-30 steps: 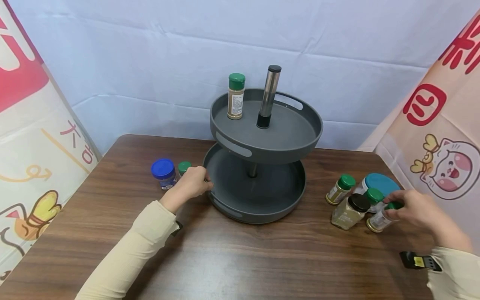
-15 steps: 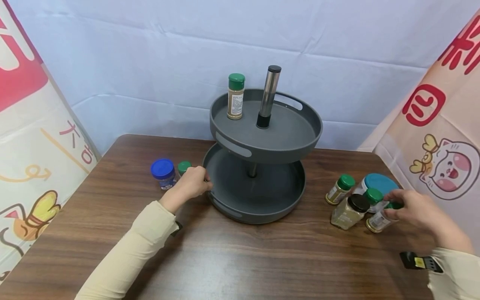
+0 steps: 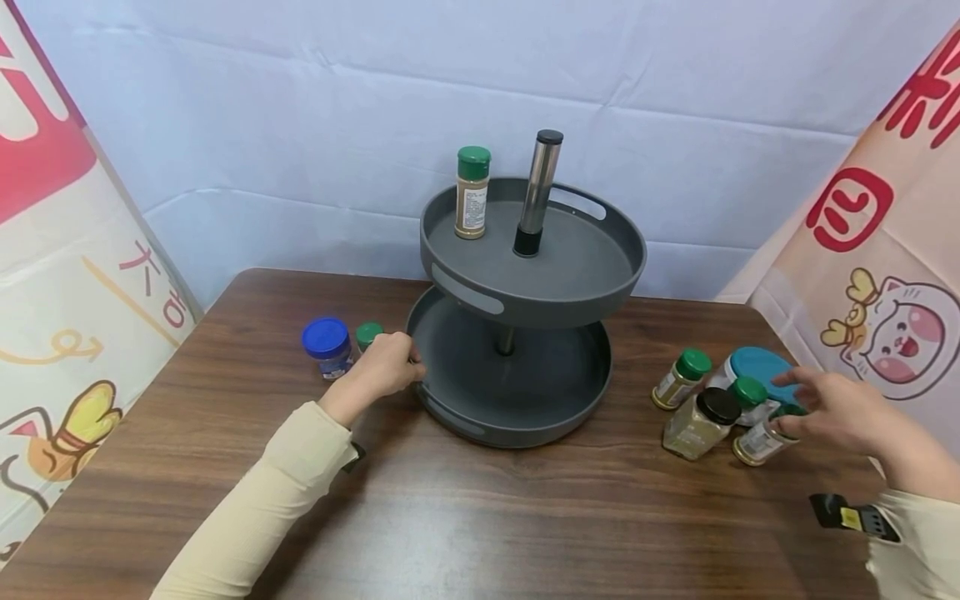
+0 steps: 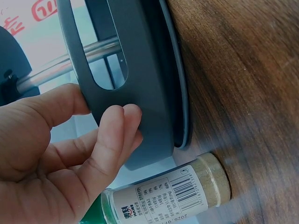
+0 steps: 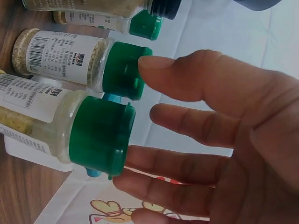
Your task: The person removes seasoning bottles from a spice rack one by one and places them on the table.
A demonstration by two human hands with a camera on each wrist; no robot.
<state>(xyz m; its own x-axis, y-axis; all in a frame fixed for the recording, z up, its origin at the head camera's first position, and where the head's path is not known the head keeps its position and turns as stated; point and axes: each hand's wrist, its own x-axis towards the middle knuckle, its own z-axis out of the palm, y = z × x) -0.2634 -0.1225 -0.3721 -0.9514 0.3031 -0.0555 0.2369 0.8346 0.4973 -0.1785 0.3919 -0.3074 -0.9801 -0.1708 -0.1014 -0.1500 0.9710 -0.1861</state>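
My left hand pinches the rim of the lower tray of a grey two-tier turntable, thumb on one side and fingertips on the other. Right beside it stands a green-capped spice jar, partly hidden by the hand in the head view. My right hand hovers with parted fingers around the green cap of another spice jar. In the right wrist view the thumb overlaps the edge of a green cap, and the lower fingers reach behind a nearer green cap; contact is unclear.
A green-capped jar stands on the upper tray left of the metal post. A blue-lidded jar is at left. Beside the right hand cluster a black-capped jar, a teal-lidded tub and more green-capped jars.
My right hand's fingers have spread and drawn slightly right from the spice jar's cap, uncovering more of it. The left hand keeps its hold on the lower tray.
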